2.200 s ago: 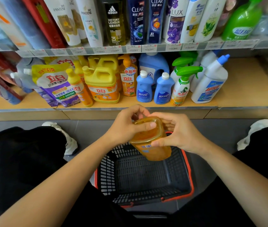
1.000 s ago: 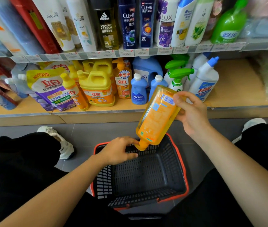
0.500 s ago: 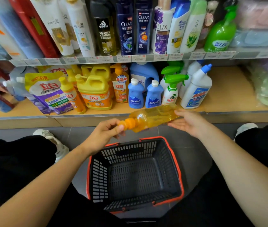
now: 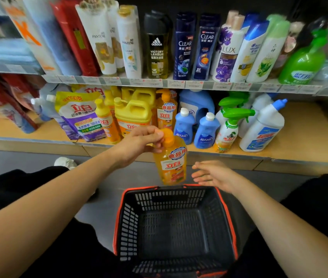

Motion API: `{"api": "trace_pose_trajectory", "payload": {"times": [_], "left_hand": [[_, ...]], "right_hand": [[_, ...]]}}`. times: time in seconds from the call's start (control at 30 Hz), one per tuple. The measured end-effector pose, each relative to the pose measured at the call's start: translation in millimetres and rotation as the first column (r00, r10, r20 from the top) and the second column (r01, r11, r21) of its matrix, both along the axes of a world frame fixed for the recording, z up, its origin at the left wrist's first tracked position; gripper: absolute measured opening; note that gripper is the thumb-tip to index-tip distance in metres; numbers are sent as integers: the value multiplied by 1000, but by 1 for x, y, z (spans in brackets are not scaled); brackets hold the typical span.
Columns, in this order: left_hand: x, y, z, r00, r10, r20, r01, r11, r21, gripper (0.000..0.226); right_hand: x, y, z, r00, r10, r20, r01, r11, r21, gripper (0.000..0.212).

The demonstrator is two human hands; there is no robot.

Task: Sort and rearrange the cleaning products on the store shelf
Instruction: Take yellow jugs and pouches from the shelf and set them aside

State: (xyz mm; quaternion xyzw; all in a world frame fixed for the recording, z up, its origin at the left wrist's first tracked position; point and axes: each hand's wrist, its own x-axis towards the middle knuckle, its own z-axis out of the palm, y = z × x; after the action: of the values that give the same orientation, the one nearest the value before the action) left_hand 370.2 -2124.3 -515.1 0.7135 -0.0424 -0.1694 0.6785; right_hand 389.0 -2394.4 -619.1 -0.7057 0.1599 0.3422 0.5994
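So we're pinching the orange dish soap bottle [image 4: 171, 165] by its cap [image 4: 168, 135] with our left hand [image 4: 137, 145], and it's hanging upright below those fingers, just above the rim of the shopping basket [image 4: 128, 217]. Our right hand [image 4: 213, 175] is hovering just beside it, fingers loose, holding nothing.

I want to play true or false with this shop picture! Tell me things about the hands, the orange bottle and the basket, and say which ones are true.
1. The left hand holds the orange bottle up near its cap. True.
2. The right hand grips the bottle too. False: it is open, beside the bottle.
3. The bottle is upside down. False: it is upright, cap on top.
4. The basket has no bottles in it. True.
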Motion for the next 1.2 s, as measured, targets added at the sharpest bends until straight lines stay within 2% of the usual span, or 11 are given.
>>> {"api": "trace_pose_trajectory", "payload": {"times": [0.17,0.3,0.43,0.5,0.57,0.7,0.83,0.9,1.03,1.1,1.2], "left_hand": [[17,20,-35,1000,-5,-27,13,964,265,22],[29,47,-81,996,38,-76,-4,918,396,19],[30,68,-128,996,39,-83,15,823,568,23],[29,77,-145,995,26,-101,40,799,599,23],[27,85,-157,994,12,-113,63,772,632,26],[17,101,-173,994,36,-105,42,753,656,33],[15,119,-176,986,42,-164,96,658,747,35],[17,122,-174,975,48,-218,139,635,760,36],[19,117,-154,974,106,-200,135,434,891,39],[21,116,-138,971,210,-112,3,462,887,38],[27,109,-109,914,399,73,-334,638,694,42]], "right_hand": [[22,34,15,954,88,287,-47,988,-146,14],[51,74,30,796,315,517,-142,927,-347,7],[95,126,43,615,468,635,-207,872,-443,34],[122,150,46,481,571,665,-186,808,-559,52],[148,172,47,415,651,635,-134,734,-665,71],[181,211,41,427,707,564,-145,669,-729,80],[195,227,42,430,680,594,-114,693,-711,43],[194,230,48,430,703,567,-182,682,-708,36],[174,219,58,479,659,580,-231,732,-641,33],[161,208,64,472,630,617,-215,761,-612,30],[145,187,82,439,632,639,-224,765,-604,29]]}}
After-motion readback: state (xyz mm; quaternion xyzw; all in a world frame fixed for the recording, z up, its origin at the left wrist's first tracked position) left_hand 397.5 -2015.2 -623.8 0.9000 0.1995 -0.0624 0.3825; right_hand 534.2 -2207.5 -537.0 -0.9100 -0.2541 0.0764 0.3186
